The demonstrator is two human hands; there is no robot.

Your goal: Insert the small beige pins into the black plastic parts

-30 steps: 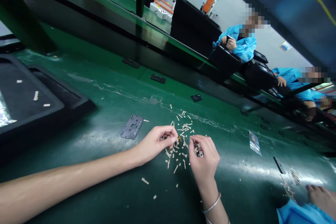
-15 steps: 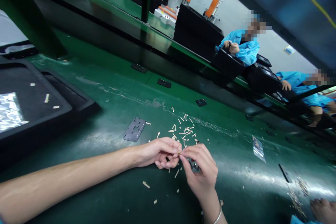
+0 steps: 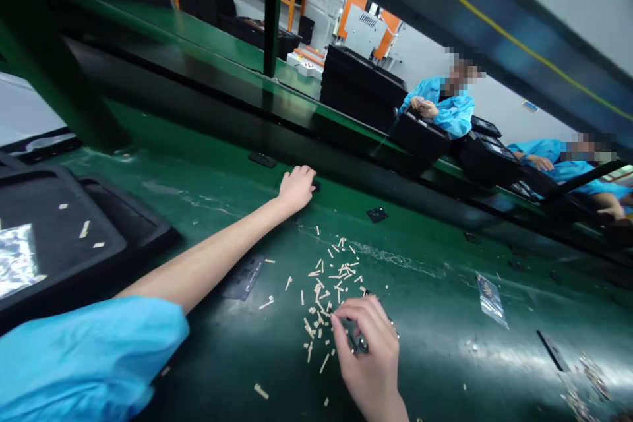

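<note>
My left hand [image 3: 297, 188] reaches to the far side of the green work surface, its fingers bent over a small flat black plate [image 3: 317, 185]. Most of that plate is hidden under the hand. My right hand [image 3: 368, 336] is in front, thumb and forefinger pinched on something tiny and dark that I cannot make out. Beneath and beside it lie many small pale strips [image 3: 341, 270], scattered in a loose pile. Small dark parts [image 3: 360, 345] show partly behind the right fingers. A grey plate with cut-outs [image 3: 243, 278] lies under my left forearm.
Black trays [image 3: 64, 211] stand at the left, with a silvery bag [image 3: 17, 260] in one. Other black plates [image 3: 262, 159] lie along the back edge. A clear bag [image 3: 492, 300] and a dark bar [image 3: 552, 351] are at the right. Two people in blue work beyond the bench.
My left hand has left the right one and moved up and away to the black plate at the back. My right hand stays near the strips, still pinched. The view has shifted.
</note>
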